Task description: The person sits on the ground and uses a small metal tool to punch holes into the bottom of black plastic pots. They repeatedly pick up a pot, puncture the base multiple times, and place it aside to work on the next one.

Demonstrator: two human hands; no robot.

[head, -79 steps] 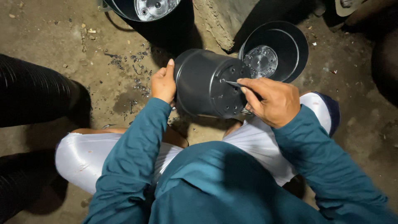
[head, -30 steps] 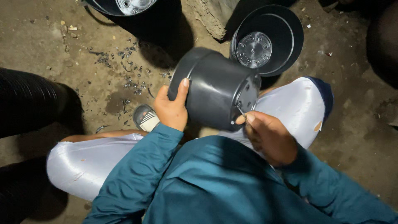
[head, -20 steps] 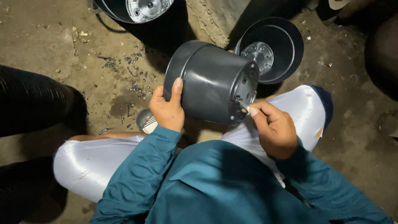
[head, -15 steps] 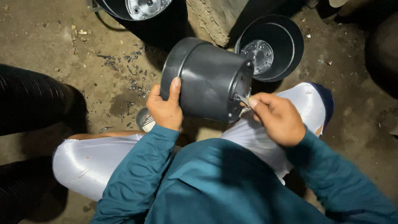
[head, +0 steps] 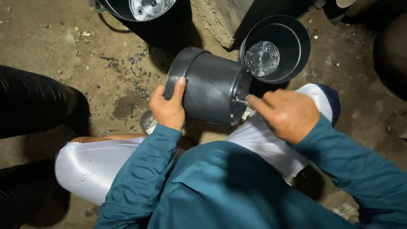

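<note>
Pot [head: 212, 87] held sideways above the white-clad knees.

It is gripped near its rim by the left hand [head: 168, 107], thumb laid on the dark wall. The right hand [head: 285, 113] is pressed to its base, fingers bunched; what they pinch cannot be told. Farther off, a second black pot [head: 292, 38] is seen upright on the dirt floor [head: 63, 55], beside a stone block [head: 220, 19].

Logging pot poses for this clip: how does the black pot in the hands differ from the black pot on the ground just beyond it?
The held pot lies on its side, off the ground; the ground pot stands upright with its mouth up. The held pot shows its outer wall, the ground pot its inside and holed bottom. The left hand has a grip on the held pot's wall and the right hand is at its base; nothing touches the ground pot. Both are round, black and plastic-looking.
</note>
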